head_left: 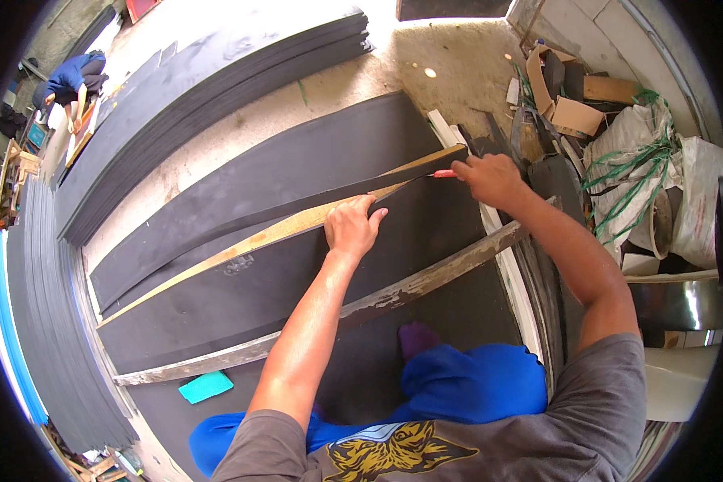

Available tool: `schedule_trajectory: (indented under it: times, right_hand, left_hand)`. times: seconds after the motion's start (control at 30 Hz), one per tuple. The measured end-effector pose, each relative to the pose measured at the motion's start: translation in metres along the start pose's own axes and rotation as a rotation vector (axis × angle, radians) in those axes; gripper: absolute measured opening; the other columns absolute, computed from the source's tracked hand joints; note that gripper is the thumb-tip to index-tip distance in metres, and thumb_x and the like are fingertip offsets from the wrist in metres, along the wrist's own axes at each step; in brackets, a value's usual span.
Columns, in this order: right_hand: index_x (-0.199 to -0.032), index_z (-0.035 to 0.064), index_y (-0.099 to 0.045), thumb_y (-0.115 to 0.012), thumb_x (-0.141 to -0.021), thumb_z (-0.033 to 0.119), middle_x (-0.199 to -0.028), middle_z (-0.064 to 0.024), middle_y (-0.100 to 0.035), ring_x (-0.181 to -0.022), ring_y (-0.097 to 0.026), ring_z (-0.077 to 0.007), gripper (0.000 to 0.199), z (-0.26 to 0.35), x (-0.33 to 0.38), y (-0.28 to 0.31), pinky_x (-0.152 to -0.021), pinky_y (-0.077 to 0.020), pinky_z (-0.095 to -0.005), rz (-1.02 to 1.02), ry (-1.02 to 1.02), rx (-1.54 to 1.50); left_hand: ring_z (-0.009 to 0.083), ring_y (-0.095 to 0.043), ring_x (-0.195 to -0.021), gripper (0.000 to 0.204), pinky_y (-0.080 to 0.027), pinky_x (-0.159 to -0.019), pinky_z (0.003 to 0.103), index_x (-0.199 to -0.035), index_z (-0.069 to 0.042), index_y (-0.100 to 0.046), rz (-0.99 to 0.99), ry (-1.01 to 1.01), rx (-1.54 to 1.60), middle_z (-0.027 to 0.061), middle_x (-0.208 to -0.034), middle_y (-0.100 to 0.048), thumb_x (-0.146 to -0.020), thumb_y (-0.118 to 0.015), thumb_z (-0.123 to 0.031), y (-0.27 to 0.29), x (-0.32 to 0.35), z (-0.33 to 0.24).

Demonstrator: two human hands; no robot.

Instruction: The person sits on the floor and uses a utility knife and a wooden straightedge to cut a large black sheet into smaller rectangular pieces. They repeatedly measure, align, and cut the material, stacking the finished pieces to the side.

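My right hand [488, 178] is closed around a red-handled cutter knife [443, 173], its tip at the edge of a black sheet [297, 269]. To its left, my left hand [351, 227] presses down with curled fingers on a long yellowish wooden strip [275, 233], thumb pointing right. The wooden strip lies across the sheet from lower left to upper right. A narrow black strip [313, 191] lies along its far side and partly covers it near the knife. The left fingertips are partly hidden.
A worn wooden bar [410, 289] crosses the sheet nearer me, beside a turquoise block [206, 387]. Stacked black sheets [217, 100] stand beyond and at left [56, 321]. A cardboard box [574, 116] and white sacks [631, 153] crowd the right. Another person [76, 76] bends at far left.
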State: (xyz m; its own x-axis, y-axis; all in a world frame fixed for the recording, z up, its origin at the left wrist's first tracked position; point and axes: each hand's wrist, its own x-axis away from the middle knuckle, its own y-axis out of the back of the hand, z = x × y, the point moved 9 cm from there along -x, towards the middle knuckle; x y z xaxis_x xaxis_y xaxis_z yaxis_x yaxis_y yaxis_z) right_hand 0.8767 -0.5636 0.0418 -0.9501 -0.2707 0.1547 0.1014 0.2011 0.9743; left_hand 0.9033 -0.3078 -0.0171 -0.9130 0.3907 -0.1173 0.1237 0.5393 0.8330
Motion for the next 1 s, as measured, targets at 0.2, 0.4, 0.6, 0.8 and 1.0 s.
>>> schedule_trajectory:
  times: [0.2, 0.4, 0.6, 0.8, 1.0]
  right_hand:
    - [-0.116, 0.0156, -0.068, -0.064, -0.092, 0.014, -0.092, -0.0110, -0.072, -0.087, -0.074, -0.0367, 0.024, -0.073, 0.025, -0.005, -0.075, -0.0577, -0.0509, 0.012, -0.151, 0.097]
    - [-0.123, 0.0176, -0.069, -0.062, -0.096, 0.020, -0.093, -0.0115, -0.070, -0.086, -0.072, -0.0368, 0.027, -0.088, 0.051, 0.018, -0.072, -0.0557, -0.0506, -0.040, -0.219, 0.042]
    - [-0.121, 0.0186, -0.070, -0.064, -0.096, 0.021, -0.088, -0.0078, -0.068, -0.080, -0.071, -0.0309, 0.026, -0.023, 0.039, 0.026, -0.067, -0.0546, -0.0467, -0.177, -0.063, -0.021]
    - [-0.121, 0.0187, -0.071, -0.063, -0.096, 0.018, -0.088, -0.0072, -0.068, -0.080, -0.071, -0.0297, 0.026, -0.020, 0.031, 0.023, -0.067, -0.0554, -0.0459, -0.142, -0.053, 0.018]
    - [-0.119, 0.0169, -0.072, -0.063, -0.093, 0.015, -0.088, -0.0085, -0.069, -0.081, -0.072, -0.0315, 0.027, -0.033, 0.026, 0.021, -0.068, -0.0566, -0.0466, -0.112, -0.052, 0.037]
  left_hand:
    - [0.0326, -0.075, -0.097, 0.036, -0.057, -0.086, 0.046, -0.110, -0.013, -0.076, 0.011, 0.008, -0.005, 0.0088, -0.102, -0.079, -0.090, -0.078, -0.043, -0.009, -0.005, 0.006]
    - [0.0360, -0.075, -0.095, 0.047, -0.058, -0.084, 0.049, -0.110, -0.011, -0.075, 0.167, 0.088, -0.043, 0.0159, -0.096, -0.078, -0.090, -0.076, -0.053, -0.010, -0.018, 0.001]
    - [0.0379, -0.075, -0.093, 0.048, -0.057, -0.083, 0.050, -0.111, -0.009, -0.074, 0.262, 0.026, -0.096, 0.0180, -0.094, -0.077, -0.093, -0.073, -0.053, -0.032, -0.037, -0.026]
    - [0.0378, -0.074, -0.089, 0.041, -0.054, -0.084, 0.050, -0.107, -0.009, -0.071, 0.152, -0.050, -0.094, 0.0152, -0.091, -0.077, -0.094, -0.074, -0.048, -0.031, -0.028, -0.032]
    - [0.0372, -0.074, -0.088, 0.041, -0.052, -0.082, 0.049, -0.103, -0.008, -0.069, 0.080, -0.090, -0.095, 0.0147, -0.090, -0.076, -0.094, -0.074, -0.047, -0.021, -0.022, -0.039]
